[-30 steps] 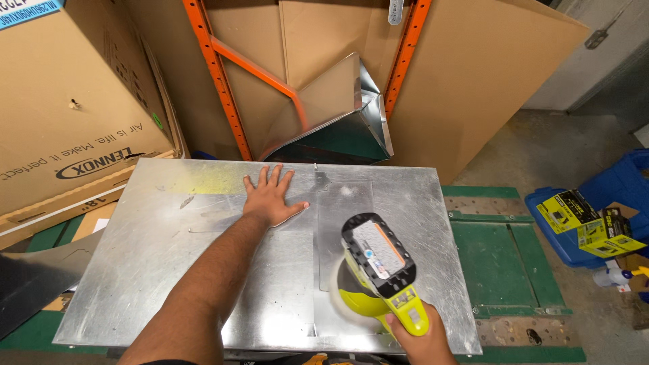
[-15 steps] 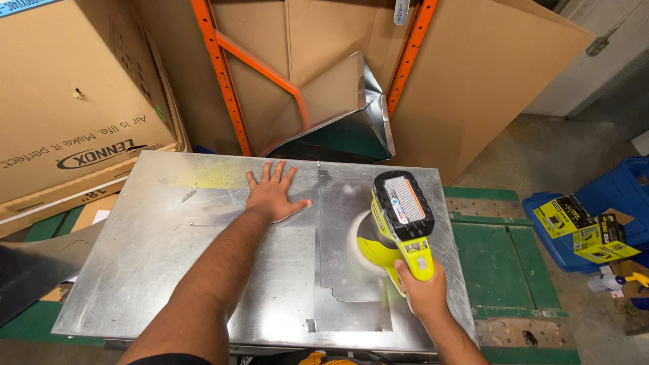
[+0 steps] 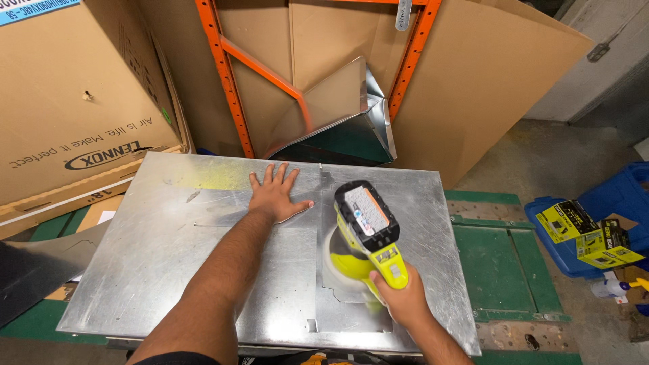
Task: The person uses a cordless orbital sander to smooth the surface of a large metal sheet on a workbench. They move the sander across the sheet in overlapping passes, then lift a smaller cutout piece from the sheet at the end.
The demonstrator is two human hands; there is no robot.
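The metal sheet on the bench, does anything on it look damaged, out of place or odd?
The flat silver metal sheet shows a yellowish smudge near its far left edge and a notched seam running down its middle. Otherwise nothing stands out: the left hand lies flat on it, and the right hand holds the yellow-green cordless power tool.

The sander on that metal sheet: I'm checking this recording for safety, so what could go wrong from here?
1. The left hand lies flat on the metal sheet close beside the sander; a sideways skid could reach the fingers.
2. The right hand alone holds the sander, so it may wander.
3. The sheet's near edge overhangs toward the person; it looks sharp.
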